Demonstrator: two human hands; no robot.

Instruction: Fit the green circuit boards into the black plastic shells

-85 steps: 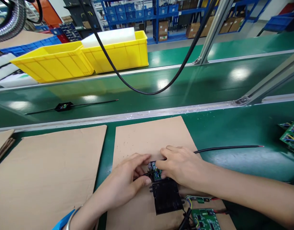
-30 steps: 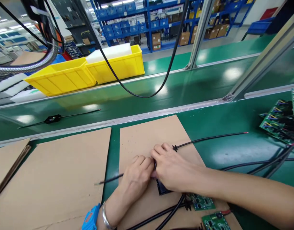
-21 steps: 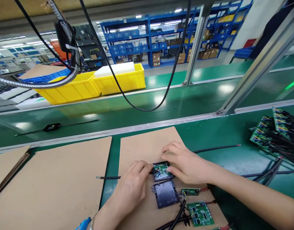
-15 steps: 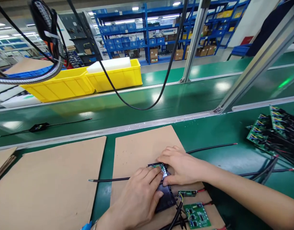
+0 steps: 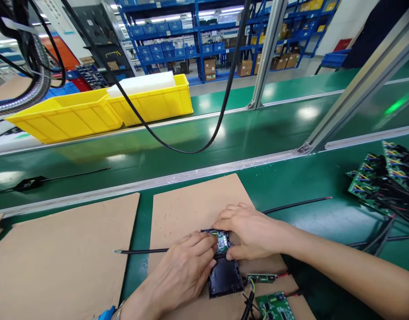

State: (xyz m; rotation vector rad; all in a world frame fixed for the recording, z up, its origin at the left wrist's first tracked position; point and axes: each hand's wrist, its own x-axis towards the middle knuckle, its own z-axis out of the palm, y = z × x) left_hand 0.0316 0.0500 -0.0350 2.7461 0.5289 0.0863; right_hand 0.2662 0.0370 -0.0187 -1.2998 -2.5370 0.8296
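Observation:
A black plastic case [image 5: 226, 278] lies opened out on the cardboard sheet, its two halves joined or touching end to end. In the far half sits a small green circuit board [image 5: 222, 242]. My left hand [image 5: 186, 264] grips the left side of the case, fingertips bent over the board's edge. From the other side my right hand [image 5: 246, 231] clasps the far half between thumb and fingers. A black cable [image 5: 141, 251] with a bare end comes out to the left from under my left hand. Another black cable [image 5: 298, 204] runs out to the right beyond my right hand.
Loose green circuit boards [image 5: 274, 306] with wires lie at the near right of the cardboard sheet [image 5: 191, 204]. A pile of wired boards [image 5: 371, 178] stands at right. Behind are yellow bins [image 5: 158, 102] and a hanging black cable [image 5: 191, 152]. Another cardboard sheet [image 5: 67, 253] lies left.
My left hand has shifted slightly left, uncovering more of the board and the near half of the case. My right hand stays about where it was. The view has tilted slightly down.

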